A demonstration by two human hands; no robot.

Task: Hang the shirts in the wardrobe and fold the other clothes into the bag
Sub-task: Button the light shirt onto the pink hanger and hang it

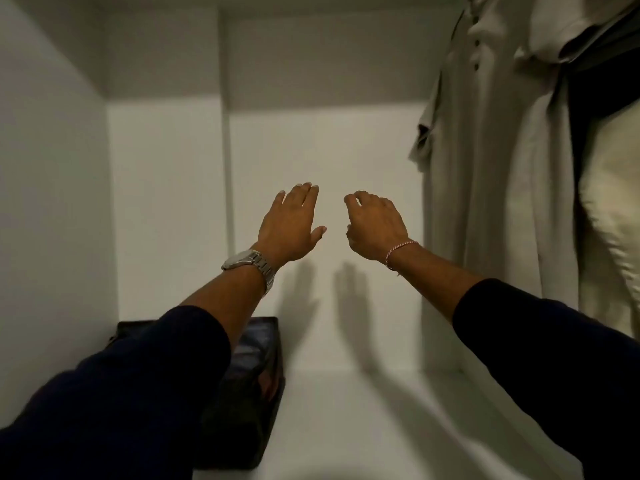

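Inside a white wardrobe [166, 202]: dark bag [256, 351] on the floor at left, mostly hidden under a dark sleeve; left hand [291, 225] outstretched, fingers straight, empty; right hand [375, 225] loosely curled, holding nothing; beige buttoned shirt [485, 150] hanging at right, top cut off.

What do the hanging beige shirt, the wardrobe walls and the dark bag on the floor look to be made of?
Beige shirt: soft woven cloth, matte, possibly linen or cotton; it creases and drapes, with dark buttons down the front.
Wardrobe wall: smooth white board, probably laminate; flat, even and faintly sheened.
Dark bag: seemingly a synthetic fabric with a slight shine; too dim to be sure.
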